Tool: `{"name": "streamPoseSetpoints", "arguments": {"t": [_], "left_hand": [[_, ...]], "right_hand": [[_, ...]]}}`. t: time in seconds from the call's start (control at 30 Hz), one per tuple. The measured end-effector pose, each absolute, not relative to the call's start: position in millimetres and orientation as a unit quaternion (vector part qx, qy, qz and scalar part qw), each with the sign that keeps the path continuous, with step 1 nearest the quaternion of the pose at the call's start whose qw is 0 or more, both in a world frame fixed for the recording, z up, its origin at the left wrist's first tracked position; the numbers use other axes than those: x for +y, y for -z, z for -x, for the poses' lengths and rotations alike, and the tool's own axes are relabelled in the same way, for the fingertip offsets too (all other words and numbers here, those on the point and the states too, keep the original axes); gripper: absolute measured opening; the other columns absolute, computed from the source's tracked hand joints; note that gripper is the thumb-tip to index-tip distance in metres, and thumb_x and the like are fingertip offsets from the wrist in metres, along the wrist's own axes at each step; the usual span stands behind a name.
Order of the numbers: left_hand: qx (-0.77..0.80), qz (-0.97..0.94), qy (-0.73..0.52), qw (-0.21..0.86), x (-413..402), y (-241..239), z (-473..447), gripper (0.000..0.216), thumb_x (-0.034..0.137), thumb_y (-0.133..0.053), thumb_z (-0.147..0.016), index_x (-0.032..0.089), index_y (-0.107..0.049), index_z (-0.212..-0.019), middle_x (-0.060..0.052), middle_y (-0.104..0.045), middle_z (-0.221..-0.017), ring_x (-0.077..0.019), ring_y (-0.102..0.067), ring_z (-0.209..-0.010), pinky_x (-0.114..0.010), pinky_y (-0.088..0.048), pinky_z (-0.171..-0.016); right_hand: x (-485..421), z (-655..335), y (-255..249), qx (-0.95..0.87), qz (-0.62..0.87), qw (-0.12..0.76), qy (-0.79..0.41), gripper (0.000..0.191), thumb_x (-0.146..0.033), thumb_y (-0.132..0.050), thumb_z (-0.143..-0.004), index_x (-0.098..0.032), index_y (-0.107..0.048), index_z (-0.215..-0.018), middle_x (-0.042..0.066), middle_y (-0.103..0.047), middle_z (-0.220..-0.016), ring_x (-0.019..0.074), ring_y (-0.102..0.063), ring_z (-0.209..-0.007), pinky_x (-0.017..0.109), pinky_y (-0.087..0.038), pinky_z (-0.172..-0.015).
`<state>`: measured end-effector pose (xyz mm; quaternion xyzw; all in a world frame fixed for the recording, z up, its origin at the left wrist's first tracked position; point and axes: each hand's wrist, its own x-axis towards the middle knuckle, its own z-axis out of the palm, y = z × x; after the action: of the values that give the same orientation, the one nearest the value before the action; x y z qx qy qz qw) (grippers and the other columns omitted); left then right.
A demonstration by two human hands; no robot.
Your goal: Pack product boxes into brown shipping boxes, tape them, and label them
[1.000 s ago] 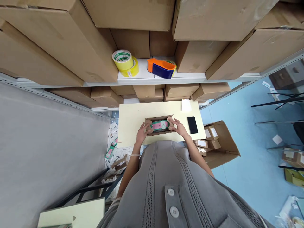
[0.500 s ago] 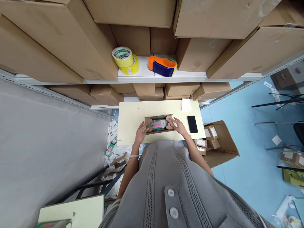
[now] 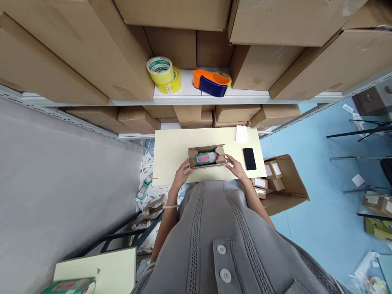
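A small open cardboard box point(image 3: 192, 163) lies on the pale table in front of me. Inside it is a green-and-pink package point(image 3: 206, 158) with a pale label band. My left hand point(image 3: 181, 175) is at the box's near left corner, fingers against its end and thumb along the near side. At the opposite end, my right hand point(image 3: 235, 166) grips the near right corner, with fingers at the end wall and thumb low on the front. The box's short end flaps stand up inside, and its bottom is hidden.
A phone point(image 3: 249, 159) and white paper point(image 3: 241, 133) lie on the table's right. Below right, a large carton point(image 3: 289, 190) holds several small boxes. Tape rolls point(image 3: 159, 71) and an orange-blue tape dispenser point(image 3: 211, 83) sit on the shelf point(image 3: 186, 99) among cartons.
Both hands have moved from the end flaps inside the box to its outer near corners. The end flaps have risen from lying over the package's ends.
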<state>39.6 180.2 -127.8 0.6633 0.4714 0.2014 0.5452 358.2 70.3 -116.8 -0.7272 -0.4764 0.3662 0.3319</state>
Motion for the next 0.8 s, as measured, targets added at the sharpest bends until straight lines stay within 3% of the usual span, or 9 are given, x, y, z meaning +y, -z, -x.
{"name": "streamPoseSetpoints", "arguments": {"t": [0.2,0.4,0.6,0.8], "left_hand": [[0.510,-0.659,-0.223,0.506,191,122,-55,0.041,0.036,-0.061,-0.091,0.022,-0.060,-0.129,-0.011,-0.062,-0.132,-0.0179,-0.071,-0.095,-0.037,-0.055,-0.096],[0.526,-0.701,-0.182,0.447,195,124,-60,0.019,0.034,-0.059,-0.092,0.017,-0.068,-0.091,-0.010,-0.060,-0.118,-0.0160,-0.069,-0.085,-0.034,-0.057,-0.085],[0.573,-0.670,-0.195,0.430,190,122,-67,0.030,0.031,-0.061,-0.090,0.021,-0.057,-0.119,-0.007,-0.062,-0.115,-0.0128,-0.065,-0.074,-0.031,-0.054,-0.076],[0.621,-0.634,-0.178,0.425,188,128,-73,0.056,0.029,-0.064,-0.087,0.023,-0.041,-0.137,-0.006,-0.064,-0.116,-0.0139,-0.065,-0.077,-0.029,-0.051,-0.071]], "right_hand": [[83,-353,112,-0.424,0.763,0.321,-0.366,0.054,-0.037,-0.062,-0.089,-0.021,-0.052,-0.139,0.011,-0.072,-0.113,0.0235,-0.072,-0.096,0.041,-0.055,-0.091],[87,-349,110,-0.427,0.789,0.286,-0.337,0.047,-0.035,-0.059,-0.091,-0.020,-0.054,-0.135,0.009,-0.072,-0.106,0.0203,-0.072,-0.086,0.034,-0.055,-0.082],[96,-343,111,-0.416,0.825,0.229,-0.307,0.043,-0.029,-0.061,-0.090,-0.020,-0.055,-0.132,0.006,-0.073,-0.098,0.0179,-0.070,-0.080,0.030,-0.053,-0.077],[103,-335,110,-0.396,0.856,0.163,-0.291,0.046,-0.029,-0.061,-0.091,-0.020,-0.051,-0.135,0.005,-0.073,-0.099,0.0208,-0.069,-0.093,0.030,-0.051,-0.079]]}}
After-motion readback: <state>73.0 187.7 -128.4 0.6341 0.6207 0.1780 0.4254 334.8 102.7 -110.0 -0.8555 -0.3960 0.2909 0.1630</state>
